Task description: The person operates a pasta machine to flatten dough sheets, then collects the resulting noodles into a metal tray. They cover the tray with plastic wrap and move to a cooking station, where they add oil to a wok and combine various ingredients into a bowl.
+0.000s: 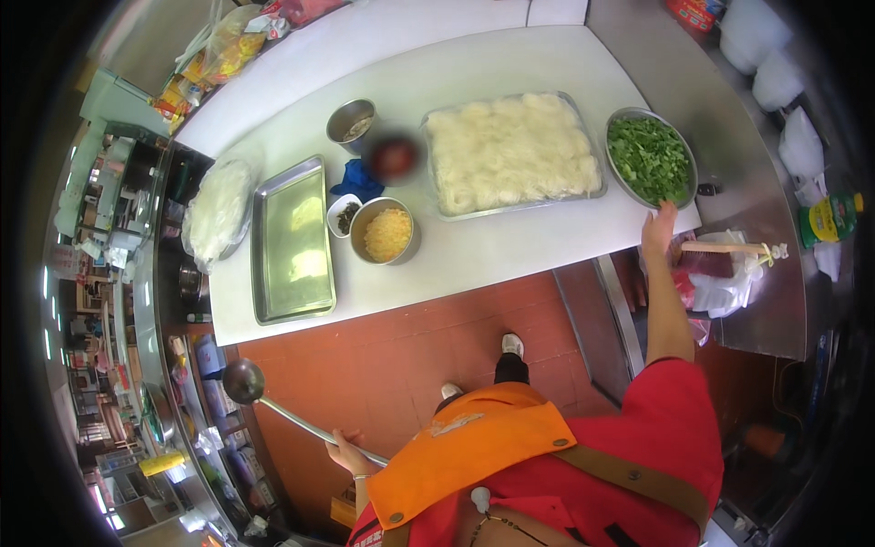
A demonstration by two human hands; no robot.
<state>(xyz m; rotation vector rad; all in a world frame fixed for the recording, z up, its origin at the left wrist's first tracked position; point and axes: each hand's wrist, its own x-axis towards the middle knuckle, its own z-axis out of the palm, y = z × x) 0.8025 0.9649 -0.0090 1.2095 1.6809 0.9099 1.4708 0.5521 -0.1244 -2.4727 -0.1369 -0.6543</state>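
My left hand is closed around the handle of a metal ladle, whose bowl hangs over the floor left of the counter. My right hand grips the near rim of a round metal bowl of chopped leafy greens at the counter's right end. Left of that bowl lies a tray of pale noodle bundles on plastic film. Farther left are a metal bowl of yellow chopped food, a small white dish of dark bits, a blue cloth and a metal pot. A red-filled container looks blurred.
A shiny metal tray and a plastic-wrapped pale bundle lie on the white counter at left. A wooden-handled brush, plastic bags and a green-and-yellow bottle are at right. Shelves flank the counter's left end.
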